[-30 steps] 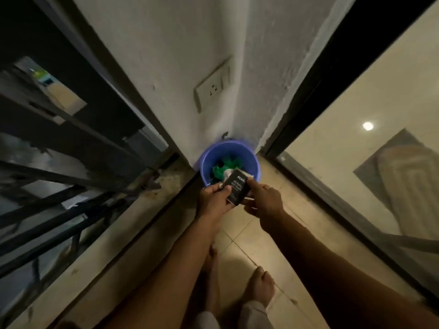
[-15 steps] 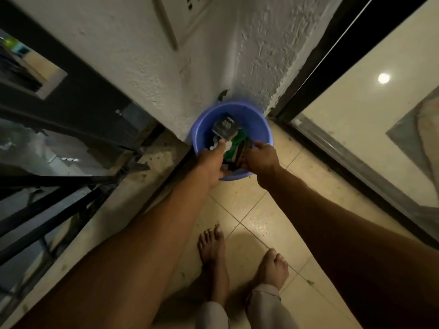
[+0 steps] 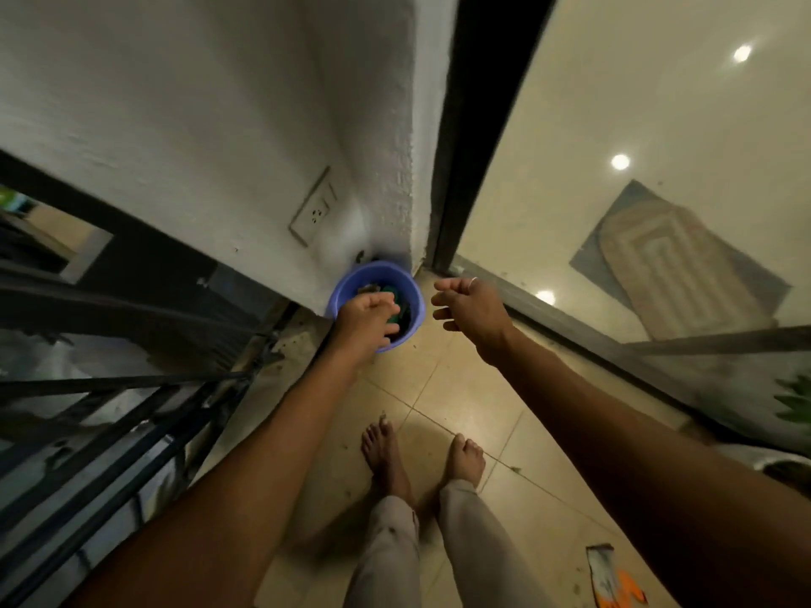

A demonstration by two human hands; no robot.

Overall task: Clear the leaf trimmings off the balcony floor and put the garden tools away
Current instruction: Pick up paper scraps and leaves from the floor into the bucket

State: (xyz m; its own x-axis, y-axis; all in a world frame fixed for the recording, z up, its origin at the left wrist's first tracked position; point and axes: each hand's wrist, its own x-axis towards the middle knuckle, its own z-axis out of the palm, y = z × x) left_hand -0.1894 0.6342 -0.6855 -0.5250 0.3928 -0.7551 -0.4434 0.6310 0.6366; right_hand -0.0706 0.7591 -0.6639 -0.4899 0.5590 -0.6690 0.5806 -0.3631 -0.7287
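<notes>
The blue bucket (image 3: 414, 307) stood in the wall corner, at 12 o'clock from the bare feet (image 3: 384, 449). The left hand (image 3: 366, 315) lay over its near rim with fingers reaching inside; whether it gripped anything, I could not tell. The right hand (image 3: 469, 307), at 3 o'clock of the bucket, hung loosely curled and empty. To do this step well, I think the tools should be pushed down so nothing stands over the rim. The contents were dark and blurred; only something green (image 3: 389, 294) showed. An orange and white object (image 3: 614, 585) at 5 o'clock was cut off by the edge.
</notes>
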